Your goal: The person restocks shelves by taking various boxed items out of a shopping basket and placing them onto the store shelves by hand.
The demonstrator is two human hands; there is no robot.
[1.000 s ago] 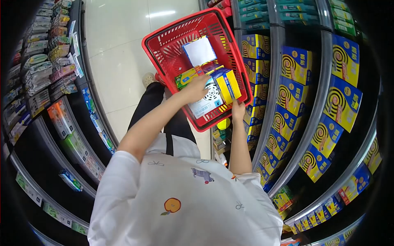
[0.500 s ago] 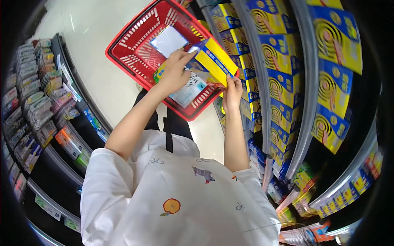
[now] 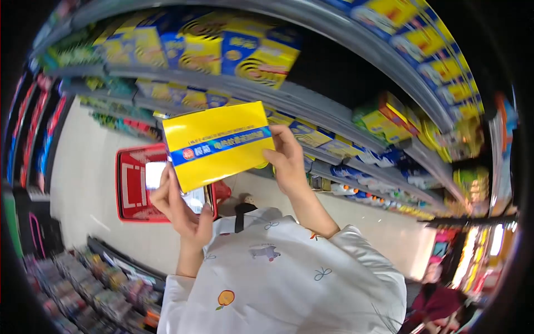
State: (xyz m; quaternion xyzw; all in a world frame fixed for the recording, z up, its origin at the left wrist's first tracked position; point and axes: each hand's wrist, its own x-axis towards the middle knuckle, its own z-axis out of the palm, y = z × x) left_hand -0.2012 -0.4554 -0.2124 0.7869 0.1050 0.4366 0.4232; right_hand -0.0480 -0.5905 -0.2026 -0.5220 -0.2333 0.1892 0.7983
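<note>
A yellow box with a blue printed band [image 3: 219, 146] is held up between both hands, its long side facing me. My left hand [image 3: 182, 214] grips its lower left corner, fingers behind and along the edge. At the right end, my right hand [image 3: 286, 158] pinches the box between thumb and fingers. Below and behind the box is the red basket [image 3: 127, 186], partly hidden by the box and my left hand. A white item [image 3: 156, 174] shows inside the basket.
Shelves with yellow and blue boxes [image 3: 261, 58] run across the top and right. Packaged goods [image 3: 83, 284] fill a shelf at the lower left. Pale floor [image 3: 83, 167] lies around the basket. A person in dark red [image 3: 436, 306] is at the lower right.
The box has come up out of the basket and turned, its yellow side now facing me. My view has swung round, and the basket now appears lower and further left.
</note>
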